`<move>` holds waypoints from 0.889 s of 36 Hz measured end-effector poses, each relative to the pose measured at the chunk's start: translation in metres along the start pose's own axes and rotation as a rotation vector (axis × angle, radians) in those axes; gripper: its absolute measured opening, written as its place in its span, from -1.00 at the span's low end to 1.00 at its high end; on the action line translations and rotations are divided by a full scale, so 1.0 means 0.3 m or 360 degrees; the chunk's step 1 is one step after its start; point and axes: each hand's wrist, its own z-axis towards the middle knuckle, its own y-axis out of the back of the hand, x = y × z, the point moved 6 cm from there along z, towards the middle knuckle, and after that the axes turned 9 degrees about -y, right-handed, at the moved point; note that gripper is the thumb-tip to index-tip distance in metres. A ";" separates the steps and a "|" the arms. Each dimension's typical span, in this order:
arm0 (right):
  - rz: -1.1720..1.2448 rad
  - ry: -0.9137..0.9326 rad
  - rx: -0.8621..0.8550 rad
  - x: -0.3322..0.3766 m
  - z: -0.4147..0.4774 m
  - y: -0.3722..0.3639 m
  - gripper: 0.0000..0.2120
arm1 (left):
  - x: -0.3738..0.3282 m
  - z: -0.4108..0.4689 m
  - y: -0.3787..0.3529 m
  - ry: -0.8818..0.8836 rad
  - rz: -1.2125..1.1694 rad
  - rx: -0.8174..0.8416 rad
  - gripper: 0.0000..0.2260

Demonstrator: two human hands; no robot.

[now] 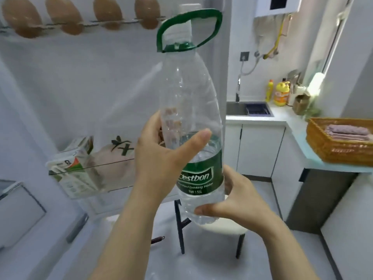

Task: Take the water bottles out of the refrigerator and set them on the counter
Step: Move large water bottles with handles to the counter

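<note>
A large clear water bottle (189,93) with a green cap, a green carry handle and a green label is held upright in the air in front of the open refrigerator door (80,81). My left hand (161,156) grips its middle, thumb across the front. My right hand (234,199) grips its lower part near the base, thumb under the label. The counter (290,122) lies to the right, apart from the bottle.
Eggs (66,15) sit in the door's top rack and a carton (74,168) stands in a lower door shelf. A stool (222,231) stands below the bottle. The counter holds a sink (236,109), yellow bottles (281,93) and a wicker basket (339,142).
</note>
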 end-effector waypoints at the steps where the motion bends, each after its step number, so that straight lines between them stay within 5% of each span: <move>1: 0.0002 -0.0028 -0.0046 -0.011 -0.015 0.023 -0.34 | 0.002 0.003 -0.029 0.0013 -0.0064 0.0056 -0.53; 13: -0.0045 -0.0449 -0.0607 -0.190 -0.268 0.254 -0.31 | -0.018 -0.063 -0.401 0.0024 -0.0712 0.0551 -0.53; 21: -0.0012 -0.0602 -0.0897 -0.316 -0.492 0.443 -0.25 | -0.116 -0.161 -0.707 -0.0022 -0.0875 0.0831 -0.64; 32: -0.0033 -0.0771 -0.1283 -0.432 -0.868 0.747 -0.24 | -0.359 -0.337 -1.103 -0.0080 -0.1117 0.1098 -0.54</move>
